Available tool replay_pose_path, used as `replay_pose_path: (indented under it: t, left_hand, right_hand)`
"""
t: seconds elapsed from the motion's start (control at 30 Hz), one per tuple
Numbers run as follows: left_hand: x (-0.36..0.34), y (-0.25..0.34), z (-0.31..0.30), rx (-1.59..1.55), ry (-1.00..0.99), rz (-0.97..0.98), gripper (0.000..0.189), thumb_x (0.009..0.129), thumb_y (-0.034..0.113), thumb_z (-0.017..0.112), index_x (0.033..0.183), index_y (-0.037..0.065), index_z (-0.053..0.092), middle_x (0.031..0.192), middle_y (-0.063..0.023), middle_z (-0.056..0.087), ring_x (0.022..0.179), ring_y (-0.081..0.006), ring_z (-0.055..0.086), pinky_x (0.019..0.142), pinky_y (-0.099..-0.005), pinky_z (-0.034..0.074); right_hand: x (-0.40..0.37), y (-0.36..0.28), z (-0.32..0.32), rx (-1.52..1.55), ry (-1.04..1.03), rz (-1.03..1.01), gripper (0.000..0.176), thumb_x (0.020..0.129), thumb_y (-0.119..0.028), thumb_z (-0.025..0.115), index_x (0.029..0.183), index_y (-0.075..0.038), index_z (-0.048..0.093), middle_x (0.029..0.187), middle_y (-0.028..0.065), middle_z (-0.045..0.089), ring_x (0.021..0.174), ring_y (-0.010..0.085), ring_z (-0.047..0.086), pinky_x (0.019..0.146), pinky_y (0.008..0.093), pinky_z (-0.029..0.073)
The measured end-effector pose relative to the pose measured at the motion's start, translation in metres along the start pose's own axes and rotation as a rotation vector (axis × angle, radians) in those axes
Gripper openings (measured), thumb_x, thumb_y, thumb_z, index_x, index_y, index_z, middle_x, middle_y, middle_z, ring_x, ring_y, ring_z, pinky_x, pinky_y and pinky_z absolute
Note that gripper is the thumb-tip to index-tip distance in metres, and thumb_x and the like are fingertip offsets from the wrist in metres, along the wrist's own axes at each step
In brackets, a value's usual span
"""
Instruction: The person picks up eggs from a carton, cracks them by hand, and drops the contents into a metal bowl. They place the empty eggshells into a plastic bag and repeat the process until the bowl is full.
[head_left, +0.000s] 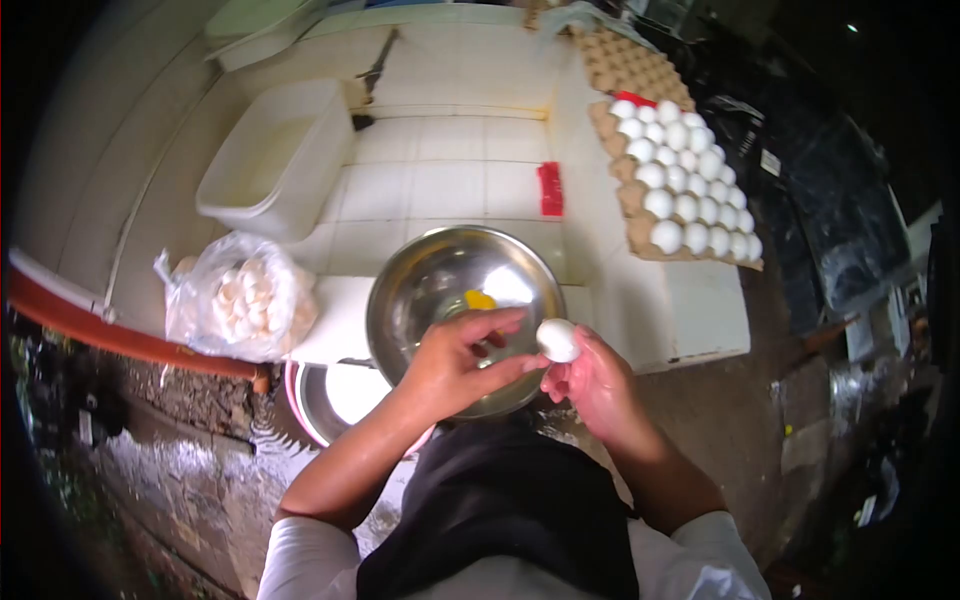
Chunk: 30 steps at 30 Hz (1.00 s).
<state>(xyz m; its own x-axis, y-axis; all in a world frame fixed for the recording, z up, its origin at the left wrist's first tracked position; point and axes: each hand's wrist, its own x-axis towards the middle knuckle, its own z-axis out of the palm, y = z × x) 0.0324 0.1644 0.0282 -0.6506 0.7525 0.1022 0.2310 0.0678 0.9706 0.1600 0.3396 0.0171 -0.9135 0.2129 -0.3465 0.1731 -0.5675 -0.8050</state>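
Observation:
A whole white egg (558, 341) is held between the thumb and fingers of my right hand (595, 378), at the right rim of a steel bowl. My left hand (462, 362) is over the near side of the bowl, its thumb and fingers apart with nothing between them. Its thumb tip reaches close beneath the egg, right by my right fingertips. Inside the steel bowl (420, 270) a yellow yolk (480, 299) shows just beyond my left fingers. My hands and forearms hide the bowl's near part.
A carton tray of white eggs (688, 180) lies on the right ledge, with an egg-carton tray (625, 62) behind it. A plastic bag of eggshells (245, 300) sits at left, below a white plastic tub (285, 150). A red packet (551, 189) lies on the tiles. Another basin (320, 400) stands lower left.

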Motion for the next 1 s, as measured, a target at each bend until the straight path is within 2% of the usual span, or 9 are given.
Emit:
replay_pose_path:
  t: [0.07, 0.2, 0.27, 0.7, 0.73, 0.83, 0.9, 0.93, 1.0]
  left_hand:
    - [0.000, 0.000, -0.001, 0.067, 0.036, -0.021, 0.047, 0.078, 0.014, 0.080, 0.122, 0.007, 0.065, 0.098, -0.0082, 0.070, 0.088, -0.0120, 0.064, 0.072, -0.0267, 0.052]
    - [-0.005, -0.008, -0.007, 0.164, 0.054, -0.139, 0.043, 0.078, 0.014, 0.079, 0.119, 0.006, 0.067, 0.094, -0.0066, 0.071, 0.082, -0.0107, 0.064, 0.068, -0.0252, 0.051]
    - [-0.008, -0.023, -0.008, 0.214, 0.159, -0.023, 0.041, 0.078, 0.013, 0.078, 0.117, 0.005, 0.068, 0.092, -0.0059, 0.071, 0.076, -0.0091, 0.064, 0.063, -0.0237, 0.050]
    - [-0.001, -0.047, -0.012, 0.019, 0.233, -0.145, 0.031, 0.083, 0.007, 0.070, 0.112, -0.003, 0.066, 0.090, -0.0088, 0.072, 0.077, -0.0105, 0.069, 0.072, -0.0248, 0.055]
    - [0.000, -0.048, -0.014, -0.004, 0.225, -0.169, 0.031, 0.081, 0.012, 0.072, 0.109, 0.000, 0.068, 0.091, -0.0107, 0.072, 0.080, -0.0141, 0.070, 0.073, -0.0269, 0.055]
    - [0.006, -0.052, -0.024, 0.001, 0.196, -0.221, 0.030, 0.079, 0.016, 0.073, 0.106, 0.003, 0.070, 0.093, -0.0129, 0.073, 0.083, -0.0191, 0.072, 0.073, -0.0299, 0.056]
    - [0.012, -0.049, -0.032, 0.027, 0.176, -0.249, 0.030, 0.078, 0.015, 0.073, 0.106, 0.004, 0.070, 0.094, -0.0130, 0.073, 0.083, -0.0206, 0.072, 0.074, -0.0308, 0.056]
    - [0.015, -0.042, -0.037, 0.206, 0.190, -0.151, 0.030, 0.077, 0.015, 0.073, 0.106, 0.005, 0.071, 0.095, -0.0132, 0.072, 0.083, -0.0228, 0.072, 0.074, -0.0321, 0.056]
    - [0.018, -0.030, -0.044, 0.485, 0.231, -0.003, 0.033, 0.075, 0.013, 0.074, 0.107, 0.009, 0.071, 0.097, -0.0135, 0.071, 0.084, -0.0286, 0.070, 0.074, -0.0355, 0.056]
  right_hand:
    - [0.017, 0.009, 0.011, -0.060, -0.021, 0.025, 0.046, 0.100, -0.046, 0.043, 0.120, -0.006, 0.053, 0.093, 0.0070, 0.064, 0.071, 0.0128, 0.060, 0.057, 0.0231, 0.044]
    - [0.041, 0.029, 0.023, -0.217, 0.008, 0.036, 0.052, 0.101, -0.053, 0.039, 0.119, -0.007, 0.053, 0.092, 0.0036, 0.062, 0.070, 0.0094, 0.058, 0.056, 0.0211, 0.044]
    - [0.047, 0.037, 0.028, -0.259, 0.015, 0.019, 0.053, 0.100, -0.055, 0.038, 0.119, -0.007, 0.052, 0.092, 0.0034, 0.062, 0.069, 0.0090, 0.058, 0.055, 0.0209, 0.043]
    - [0.076, 0.057, 0.031, -0.341, 0.006, -0.066, 0.044, 0.101, -0.046, 0.046, 0.116, -0.006, 0.055, 0.089, 0.0017, 0.061, 0.062, 0.0046, 0.053, 0.049, 0.0184, 0.040]
    - [0.078, 0.055, 0.030, -0.340, 0.009, -0.065, 0.044, 0.101, -0.046, 0.046, 0.116, -0.006, 0.055, 0.089, 0.0017, 0.061, 0.062, 0.0046, 0.053, 0.049, 0.0184, 0.040]
    - [0.086, 0.045, 0.026, -0.418, -0.040, -0.065, 0.043, 0.103, -0.042, 0.045, 0.116, -0.004, 0.056, 0.087, 0.0023, 0.061, 0.063, 0.0070, 0.054, 0.052, 0.0228, 0.044]
    - [0.094, 0.037, 0.023, -0.775, -0.101, -0.235, 0.042, 0.102, -0.038, 0.047, 0.118, -0.001, 0.054, 0.084, 0.0076, 0.063, 0.065, 0.0154, 0.059, 0.058, 0.0309, 0.049]
    - [0.096, 0.032, 0.022, -1.044, -0.067, -0.499, 0.042, 0.098, -0.035, 0.055, 0.119, 0.001, 0.053, 0.083, 0.0142, 0.064, 0.069, 0.0242, 0.064, 0.064, 0.0369, 0.051]
    - [0.091, 0.013, 0.029, -1.137, -0.025, -0.548, 0.043, 0.096, -0.035, 0.059, 0.119, 0.000, 0.053, 0.083, 0.0162, 0.064, 0.071, 0.0265, 0.064, 0.065, 0.0374, 0.051]
